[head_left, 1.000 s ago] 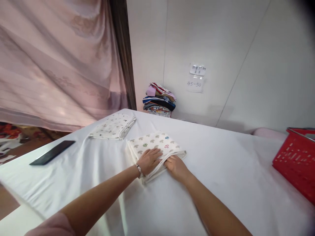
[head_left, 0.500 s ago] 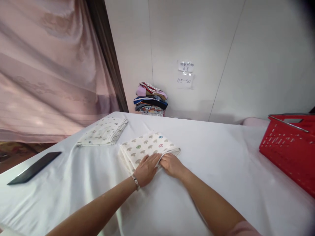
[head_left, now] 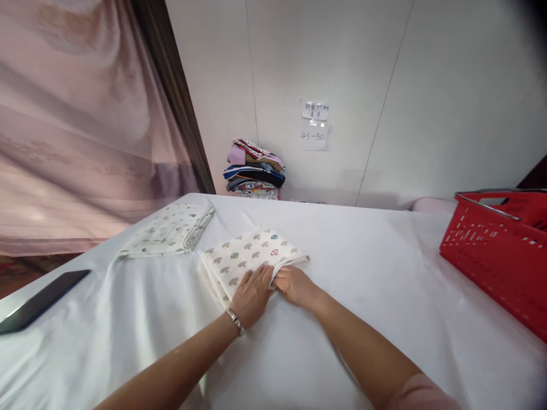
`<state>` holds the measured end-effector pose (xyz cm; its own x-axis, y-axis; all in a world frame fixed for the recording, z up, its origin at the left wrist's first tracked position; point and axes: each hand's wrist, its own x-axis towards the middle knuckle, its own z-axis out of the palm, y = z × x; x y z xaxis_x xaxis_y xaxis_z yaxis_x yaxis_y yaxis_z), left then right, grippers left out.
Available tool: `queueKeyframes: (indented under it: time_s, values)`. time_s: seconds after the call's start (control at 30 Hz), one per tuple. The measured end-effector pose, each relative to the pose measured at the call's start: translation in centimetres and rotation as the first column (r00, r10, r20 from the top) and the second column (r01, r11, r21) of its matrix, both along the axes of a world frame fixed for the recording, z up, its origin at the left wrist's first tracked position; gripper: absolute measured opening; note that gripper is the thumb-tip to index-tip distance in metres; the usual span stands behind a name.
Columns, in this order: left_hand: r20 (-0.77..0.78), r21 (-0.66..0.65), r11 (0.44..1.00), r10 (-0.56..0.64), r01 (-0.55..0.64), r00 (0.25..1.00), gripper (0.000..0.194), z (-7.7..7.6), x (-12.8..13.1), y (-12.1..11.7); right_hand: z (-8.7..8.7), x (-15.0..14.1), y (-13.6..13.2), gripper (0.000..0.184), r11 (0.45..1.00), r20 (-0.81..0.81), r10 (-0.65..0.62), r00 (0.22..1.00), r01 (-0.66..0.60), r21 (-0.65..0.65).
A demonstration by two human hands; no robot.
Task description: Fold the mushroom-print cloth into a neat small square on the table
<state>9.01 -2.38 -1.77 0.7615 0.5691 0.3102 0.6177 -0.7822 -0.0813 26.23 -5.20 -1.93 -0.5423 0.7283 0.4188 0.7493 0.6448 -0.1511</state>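
Observation:
A folded white cloth with a mushroom print lies on the white-covered table in front of me. My left hand rests flat on its near edge, fingers stretched out over the print. Just right of it, my right hand is closed on the cloth's near edge, its fingertips hidden in the layers. Farther back on the left lies a second folded white cloth with small grey figures, touched by neither hand.
A red plastic basket with a metal handle stands at the right. On the left edge lies a dark flat slab. Behind the table rises a stack of folded fabrics. A pink curtain hangs left; paper signs are on the wall.
The view has swung to the right, bringing more of the basket in. My left hand has slid back toward the cloth's near edge. My right hand keeps its grip on that edge.

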Motion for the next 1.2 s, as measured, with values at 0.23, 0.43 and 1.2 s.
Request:
queueKeyframes:
  time_s: [0.23,0.43,1.2]
  values:
    - [-0.049,0.092,0.996,0.009,-0.005,0.999,0.046,-0.3,0.2,-0.5,2.0,3.6,-0.5,0.023,0.948,-0.421,-0.183,0.889,0.046,-0.315]
    - [-0.049,0.069,0.997,0.023,-0.020,0.999,0.048,0.2,0.2,-0.9,1.3,8.9,-0.1,0.020,0.842,-0.558,-0.535,0.634,0.352,-0.408]
    - [0.032,-0.052,0.997,-0.051,0.052,0.998,0.045,1.4,1.9,-0.7,-1.5,8.9,0.7,0.024,0.869,-0.322,-0.487,0.812,0.411,-0.275]
